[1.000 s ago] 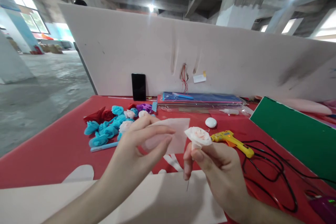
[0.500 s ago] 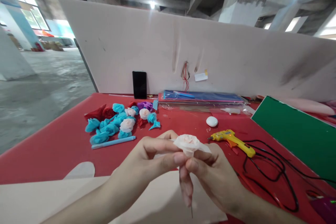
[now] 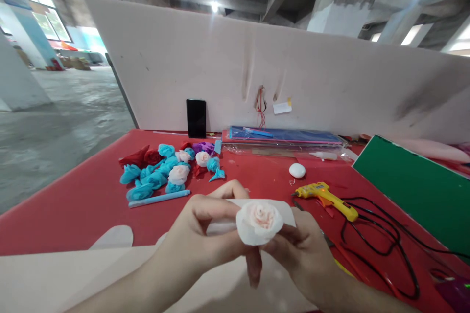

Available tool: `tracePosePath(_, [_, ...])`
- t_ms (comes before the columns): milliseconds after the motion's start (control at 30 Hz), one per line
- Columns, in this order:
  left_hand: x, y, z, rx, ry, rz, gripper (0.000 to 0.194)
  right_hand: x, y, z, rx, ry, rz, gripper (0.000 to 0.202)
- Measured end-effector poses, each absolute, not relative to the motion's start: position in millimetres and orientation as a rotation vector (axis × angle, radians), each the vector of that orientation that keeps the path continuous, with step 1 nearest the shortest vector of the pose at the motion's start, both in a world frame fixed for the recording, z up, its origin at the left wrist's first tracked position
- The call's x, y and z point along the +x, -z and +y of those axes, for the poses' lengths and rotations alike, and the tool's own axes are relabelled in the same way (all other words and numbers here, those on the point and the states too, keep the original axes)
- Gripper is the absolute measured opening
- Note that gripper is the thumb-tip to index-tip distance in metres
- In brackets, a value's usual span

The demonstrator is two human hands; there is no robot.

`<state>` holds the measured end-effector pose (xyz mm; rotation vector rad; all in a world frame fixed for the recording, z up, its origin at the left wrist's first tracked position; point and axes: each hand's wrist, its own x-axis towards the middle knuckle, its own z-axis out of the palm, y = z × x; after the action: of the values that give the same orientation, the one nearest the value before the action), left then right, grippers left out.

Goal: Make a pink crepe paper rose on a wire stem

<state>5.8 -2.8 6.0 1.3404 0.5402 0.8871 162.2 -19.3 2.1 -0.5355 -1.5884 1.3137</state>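
Note:
A pale pink-white paper rose [image 3: 260,221] sits between my two hands, its swirled centre facing me. My left hand [image 3: 216,227] pinches it from the left, thumb and fingers closed under the petals. My right hand [image 3: 301,242] grips it from the right, with the thumb below the bloom. A loose strip of white paper spreads behind the flower, across the fingers of both hands. The flower's lower end is hidden by the bloom and fingers. Under my hands lies a large cream sheet [image 3: 220,283].
Crepe-paper flowers in blue [image 3: 157,178], white, red and purple lie left of my hands, by a light-blue stick [image 3: 159,199]. Right are a yellow glue gun [image 3: 328,198] with black cable, a white egg-shaped object [image 3: 297,170] and a green board [image 3: 414,190]. A white panel [image 3: 205,63] stands behind.
The rose has tipped toward me, so its centre now faces the camera. The thin stem end seen below my fingers is now out of sight. More white paper shows behind the bloom.

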Motion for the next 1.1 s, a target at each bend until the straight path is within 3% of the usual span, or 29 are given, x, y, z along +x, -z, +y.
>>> tracePosePath(133, [7.6,-8.4,-4.3,1.471,-0.990,0.701,0.022,163.2,-4.0,-23.5,-0.708,-0.592,-1.889,0.029])
tracePosePath(267, [11.0,-12.7,-6.0,1.519,-1.131,0.817,0.017,163.4,0.5,-23.4,-0.797,-0.008,-1.979,0.026])
tracePosePath(500, [16.5,-5.7,-6.5,1.481,-1.205,0.880,0.022,162.2,6.3,-19.2,-0.816,0.403,-1.982,0.020])
tracePosePath(667, [19.7,-4.3,-6.2,1.379,-1.174,0.900,0.023,163.8,8.5,-19.6,-0.847,0.411,-1.987,0.018])
tracePosePath(867, [15.9,-10.7,-2.0,1.448,-1.108,0.848,0.007,168.0,3.9,-14.4,-0.768,-0.007,-1.966,0.017])
tracePosePath(1100, [4.4,-19.9,-5.0,1.776,-1.164,0.780,0.020,174.4,4.6,-3.4,-0.567,-0.363,-1.988,0.023])
